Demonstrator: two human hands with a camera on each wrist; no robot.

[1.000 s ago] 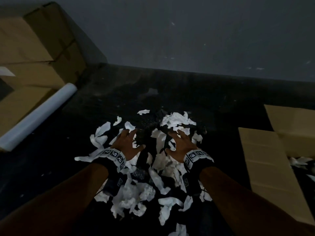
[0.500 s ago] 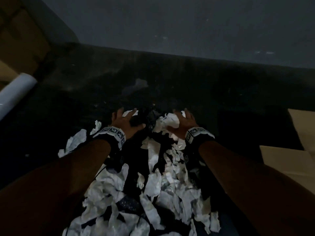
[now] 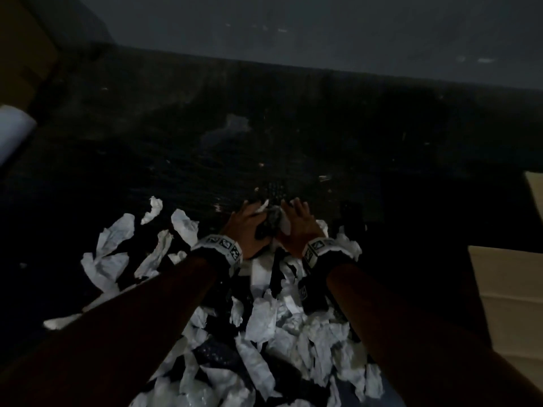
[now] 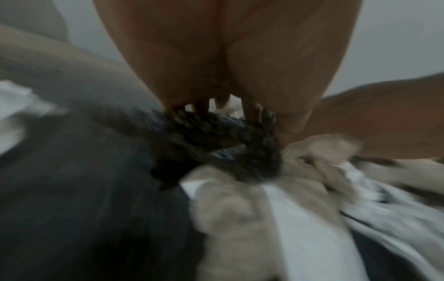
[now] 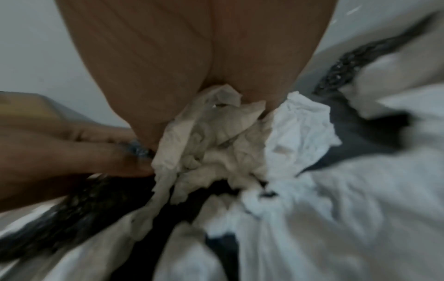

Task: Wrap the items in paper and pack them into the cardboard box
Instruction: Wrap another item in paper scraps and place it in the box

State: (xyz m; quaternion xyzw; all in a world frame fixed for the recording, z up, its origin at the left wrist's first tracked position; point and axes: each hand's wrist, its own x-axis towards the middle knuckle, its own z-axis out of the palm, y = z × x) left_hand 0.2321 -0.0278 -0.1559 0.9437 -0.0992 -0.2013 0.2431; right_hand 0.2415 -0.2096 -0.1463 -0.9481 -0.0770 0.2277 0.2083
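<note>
1. I see both hands together at the far end of the torn paper scraps (image 3: 258, 318) on the dark floor (image 3: 264, 136);
2. left hand (image 3: 245, 230) curled round a dark textured item (image 3: 266, 229), fingers on it in the left wrist view;
3. right hand (image 3: 296, 227) gripping crumpled white paper (image 5: 216, 136) against that item;
4. cardboard box (image 3: 511, 298) at the floor's right edge; white roll (image 3: 13, 133) at the left edge.
</note>
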